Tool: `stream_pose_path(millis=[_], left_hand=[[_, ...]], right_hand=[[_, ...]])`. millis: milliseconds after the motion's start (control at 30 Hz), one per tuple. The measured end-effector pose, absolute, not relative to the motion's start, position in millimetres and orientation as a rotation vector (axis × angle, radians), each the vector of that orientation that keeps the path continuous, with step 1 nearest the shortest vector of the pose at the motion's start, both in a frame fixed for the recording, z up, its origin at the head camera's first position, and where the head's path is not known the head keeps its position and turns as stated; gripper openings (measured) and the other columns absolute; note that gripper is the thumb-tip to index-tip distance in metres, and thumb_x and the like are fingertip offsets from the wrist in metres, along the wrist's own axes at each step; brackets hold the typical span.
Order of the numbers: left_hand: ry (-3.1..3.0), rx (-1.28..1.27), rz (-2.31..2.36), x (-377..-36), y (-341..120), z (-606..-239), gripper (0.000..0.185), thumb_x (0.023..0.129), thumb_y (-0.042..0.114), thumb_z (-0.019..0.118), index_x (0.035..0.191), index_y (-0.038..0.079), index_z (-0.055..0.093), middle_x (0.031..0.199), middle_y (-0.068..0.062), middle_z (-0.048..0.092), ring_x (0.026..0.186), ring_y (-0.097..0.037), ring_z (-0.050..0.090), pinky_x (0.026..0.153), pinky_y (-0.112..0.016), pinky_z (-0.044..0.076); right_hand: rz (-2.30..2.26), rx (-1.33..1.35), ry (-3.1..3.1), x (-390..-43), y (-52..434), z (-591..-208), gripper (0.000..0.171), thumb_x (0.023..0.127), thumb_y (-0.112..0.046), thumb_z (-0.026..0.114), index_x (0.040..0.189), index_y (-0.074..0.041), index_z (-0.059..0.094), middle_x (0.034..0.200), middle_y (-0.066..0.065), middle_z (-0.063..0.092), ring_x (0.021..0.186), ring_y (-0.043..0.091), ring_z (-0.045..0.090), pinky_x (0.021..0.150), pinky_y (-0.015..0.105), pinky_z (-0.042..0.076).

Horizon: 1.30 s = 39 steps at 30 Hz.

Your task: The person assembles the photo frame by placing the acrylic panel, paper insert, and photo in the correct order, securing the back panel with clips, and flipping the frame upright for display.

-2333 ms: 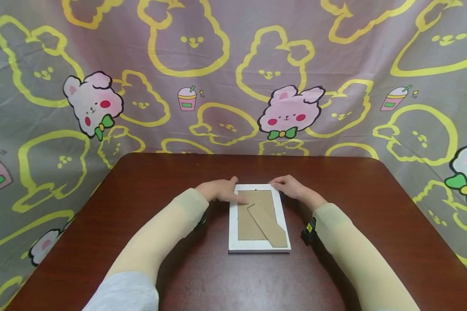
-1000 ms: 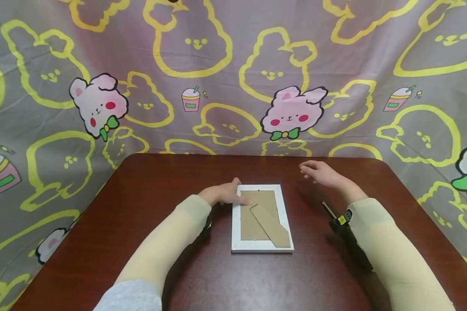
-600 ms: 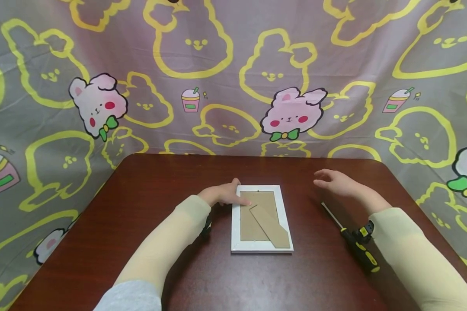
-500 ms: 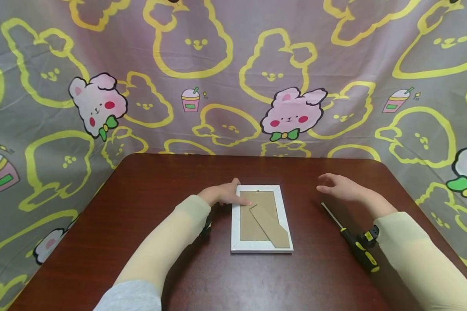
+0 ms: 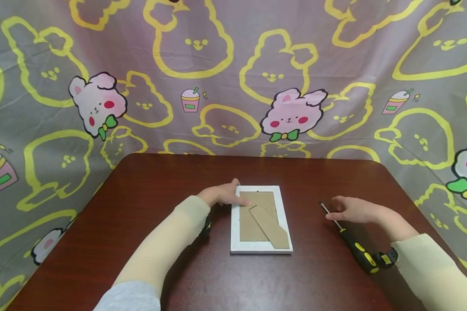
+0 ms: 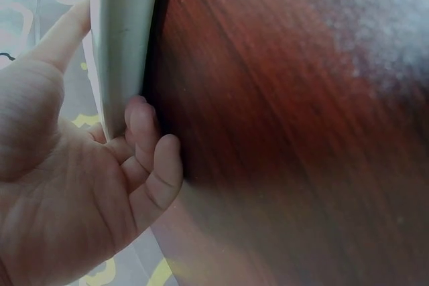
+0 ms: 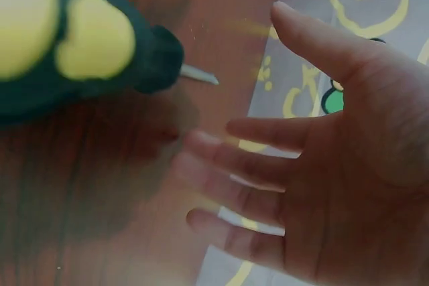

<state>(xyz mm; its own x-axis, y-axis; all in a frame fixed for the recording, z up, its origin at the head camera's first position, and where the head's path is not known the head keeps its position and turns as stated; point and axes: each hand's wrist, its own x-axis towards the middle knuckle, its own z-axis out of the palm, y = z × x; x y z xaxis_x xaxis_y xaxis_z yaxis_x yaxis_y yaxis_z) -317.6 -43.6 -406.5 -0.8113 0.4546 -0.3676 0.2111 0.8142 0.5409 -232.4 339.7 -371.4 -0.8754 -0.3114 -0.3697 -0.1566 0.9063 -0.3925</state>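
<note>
Left hand (image 5: 223, 194) pinches the white, tan-cardboard-backed rectangular picture frame (image 5: 260, 221), lower centre; right hand (image 5: 356, 210), loosely spread, hovers over a black-and-yellow, metal-shafted screwdriver (image 5: 351, 242), lower right. Step looks like tool pick-up; next move calls for a firm right-hand grip.

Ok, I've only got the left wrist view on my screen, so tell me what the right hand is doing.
Observer: The right hand is open beside the screwdriver, not gripping it.
Operator: Nothing like that on my side. Describe how the screwdriver lies.
Observer: It's to the right of the picture frame, with its handle nearer the head camera and its tip pointing away.
Operator: I only get a pale edge of that frame. Say which face is up.
Observer: Its back: the head view shows brown backing with a stand leg running aslant over it.
</note>
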Motion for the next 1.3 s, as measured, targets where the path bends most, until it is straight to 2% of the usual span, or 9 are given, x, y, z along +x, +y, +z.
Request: stream_pose_path(millis=[67, 200, 300, 367, 500, 600, 833, 1300], left_hand=[[2.503, 0.495, 0.671, -317, -43, -406, 0.079, 0.083, 0.052, 0.071, 0.134, 0.007, 0.031, 0.101, -0.008, 0.054, 0.085, -0.021, 0.055, 0.065, -0.034, 0.048], [2.498, 0.488, 0.677, -317, -43, -406, 0.08, 0.083, 0.052, 0.071, 0.135, 0.007, 0.03, 0.103, -0.009, 0.054, 0.085, -0.021, 0.055, 0.066, -0.035, 0.048], [2.499, 0.479, 0.679, -317, -43, -407, 0.08, 0.083, 0.052, 0.071, 0.135, 0.007, 0.03, 0.103, -0.008, 0.053, 0.085, -0.022, 0.055, 0.065, -0.035, 0.048], [2.501, 0.481, 0.677, -317, -43, -407, 0.08, 0.083, 0.051, 0.071, 0.135, 0.007, 0.03, 0.103, -0.009, 0.053, 0.085, -0.021, 0.055, 0.065, -0.034, 0.048], [2.498, 0.497, 0.677, -318, -43, -407, 0.078, 0.084, 0.05, 0.071, 0.134, 0.007, 0.031, 0.101, -0.009, 0.053, 0.084, -0.021, 0.055, 0.064, -0.034, 0.047], [2.499, 0.498, 0.674, -317, -43, -408, 0.078, 0.084, 0.051, 0.07, 0.134, 0.007, 0.03, 0.102, -0.009, 0.053, 0.085, -0.021, 0.055, 0.064, -0.033, 0.047], [2.497, 0.495, 0.682, -317, -43, -408, 0.081, 0.084, 0.051, 0.07, 0.136, 0.006, 0.029, 0.104, -0.01, 0.054, 0.086, -0.021, 0.055, 0.064, -0.034, 0.048], [2.497, 0.489, 0.683, -315, -43, -406, 0.079, 0.084, 0.051, 0.071, 0.136, 0.007, 0.03, 0.104, -0.009, 0.054, 0.088, -0.021, 0.055, 0.066, -0.035, 0.048]], right_hand=[[-0.439, -0.308, 2.652, -226, 339, -372, 0.083, 0.087, -0.049, 0.068, 0.129, 0.018, 0.042, 0.117, 0.029, 0.057, 0.102, 0.039, 0.059, 0.081, 0.053, 0.048], [-0.396, -0.247, 2.66, -214, 336, -374, 0.062, 0.084, -0.05, 0.071, 0.106, 0.006, 0.056, 0.088, 0.013, 0.062, 0.076, 0.026, 0.06, 0.067, 0.043, 0.049], [-0.444, -0.233, 2.644, -207, 334, -378, 0.047, 0.085, -0.047, 0.072, 0.088, -0.003, 0.054, 0.072, 0.005, 0.055, 0.058, 0.02, 0.057, 0.056, 0.035, 0.046], [-0.481, -0.213, 2.63, -204, 333, -381, 0.046, 0.084, -0.046, 0.073, 0.085, -0.005, 0.052, 0.067, 0.005, 0.052, 0.05, 0.019, 0.057, 0.052, 0.033, 0.046], [-0.481, -0.185, 2.623, -202, 332, -385, 0.049, 0.079, -0.048, 0.076, 0.083, -0.007, 0.05, 0.065, 0.005, 0.05, 0.046, 0.018, 0.055, 0.046, 0.031, 0.044], [-0.464, -0.204, 2.629, -203, 333, -386, 0.048, 0.078, -0.044, 0.079, 0.083, -0.007, 0.049, 0.066, 0.005, 0.05, 0.047, 0.019, 0.054, 0.045, 0.031, 0.043], [-0.445, -0.244, 2.638, -203, 334, -387, 0.036, 0.08, -0.024, 0.08, 0.082, -0.008, 0.048, 0.068, 0.005, 0.049, 0.047, 0.018, 0.055, 0.045, 0.032, 0.045], [-0.525, -0.312, 2.613, -207, 340, -392, 0.033, 0.083, -0.016, 0.078, 0.091, -0.005, 0.048, 0.072, 0.006, 0.05, 0.047, 0.019, 0.055, 0.043, 0.033, 0.044]])
